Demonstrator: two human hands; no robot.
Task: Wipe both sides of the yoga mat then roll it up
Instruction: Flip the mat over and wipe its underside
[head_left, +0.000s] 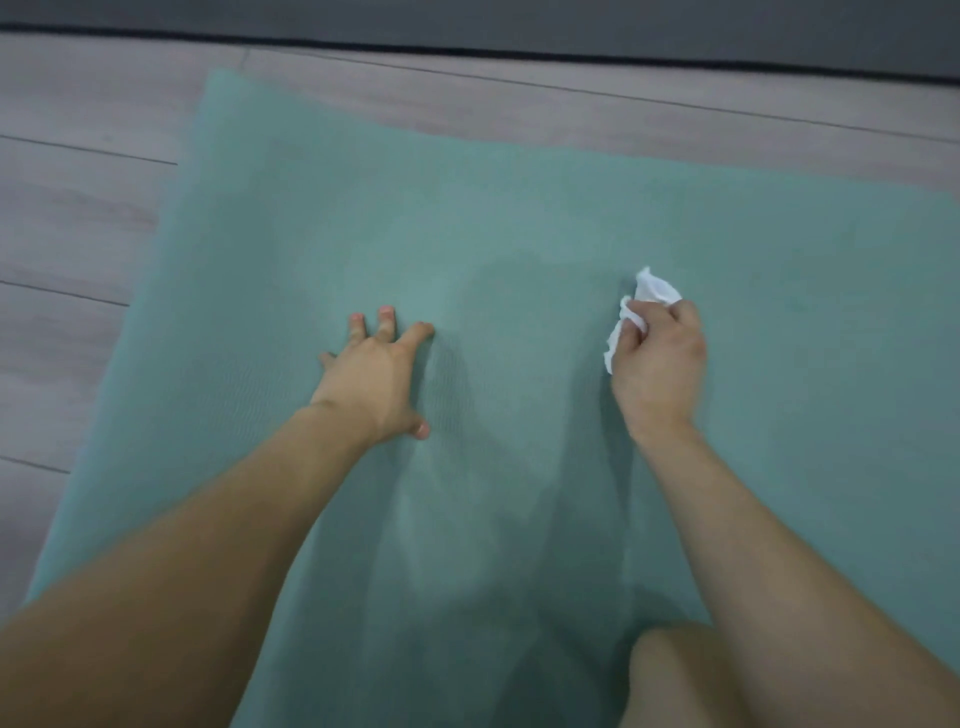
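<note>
A teal yoga mat lies flat on the floor and fills most of the view. Its far end and left edge are visible. My left hand presses flat on the mat at the centre left, fingers spread. To the right, my right hand grips a crumpled white wipe and holds it down against the mat. A darker patch on the mat lies between the two hands.
Pale wood-look floor borders the mat on the left and beyond its far end. A dark grey wall base runs along the top. A bare knee rests on the mat at the lower right.
</note>
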